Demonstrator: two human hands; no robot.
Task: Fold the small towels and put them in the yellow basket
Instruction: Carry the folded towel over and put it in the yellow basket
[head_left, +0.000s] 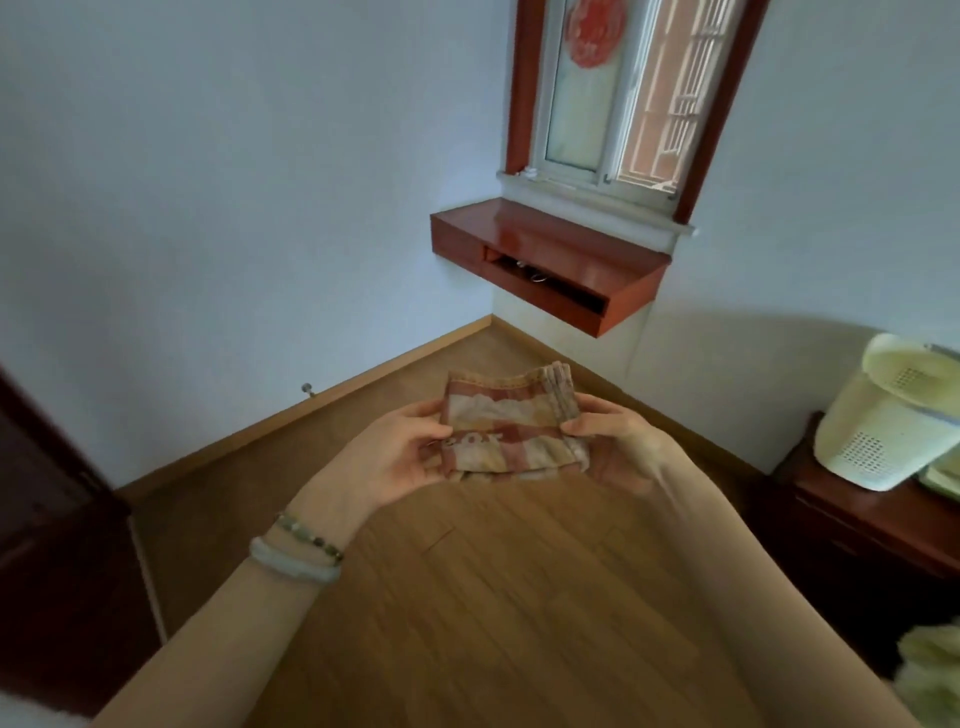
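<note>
Nearest, your two bare forearms reach forward over the wooden floor (493, 597), the left wrist wearing two bead bracelets (301, 556). Your left hand (395, 457) pinches the left edge of the small towel (514, 431), thumb on top and fingers curled beneath; your right hand (618, 447) pinches the right edge in the same manner, though motion blur hides how its lower fingers lie. The towel, striped in rust and cream, is held in the air between the hands, carried by nothing else, and appears already folded into a compact layered rectangle. Farther right, the yellow basket (883, 421) sits tilted on a dark wooden cabinet (841, 514), well apart from the towel. Beyond, a red-brown wall shelf (550, 260) hangs under a window (613, 93). Judged step: folding of this towel is complete or nearly so. The next move calls for keeping the layers pressed together, carrying the towel rightward, and lowering it into the basket's opening.
</note>
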